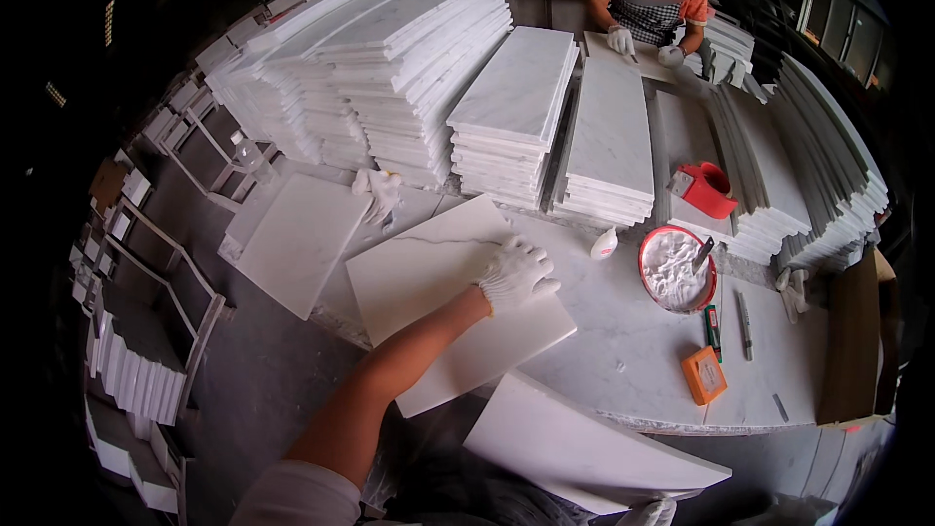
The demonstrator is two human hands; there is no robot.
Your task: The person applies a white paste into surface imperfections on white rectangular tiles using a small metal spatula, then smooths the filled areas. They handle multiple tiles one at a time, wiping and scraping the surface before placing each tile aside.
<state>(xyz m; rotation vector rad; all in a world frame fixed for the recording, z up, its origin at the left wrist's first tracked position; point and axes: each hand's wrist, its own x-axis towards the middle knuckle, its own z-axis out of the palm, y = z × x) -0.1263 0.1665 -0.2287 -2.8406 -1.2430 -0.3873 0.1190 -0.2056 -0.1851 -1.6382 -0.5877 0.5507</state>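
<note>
My left hand, in a white knitted glove, rests on a pale marble slab lying at an angle on the worktable. Its fingers are slightly bent and apart, touching the surface near a dark grey vein. At the lower edge, my right hand, also gloved and only partly visible, grips the edge of a second white marble slab, which is tilted in front of my body. Another slab lies to the left, with a crumpled white glove by its far corner.
On the right of the worktable stand a red-rimmed tub of white paste with a scraper, a small white bottle, an orange box and a red tape dispenser. Marble stacks line the back, where a co-worker handles a slab.
</note>
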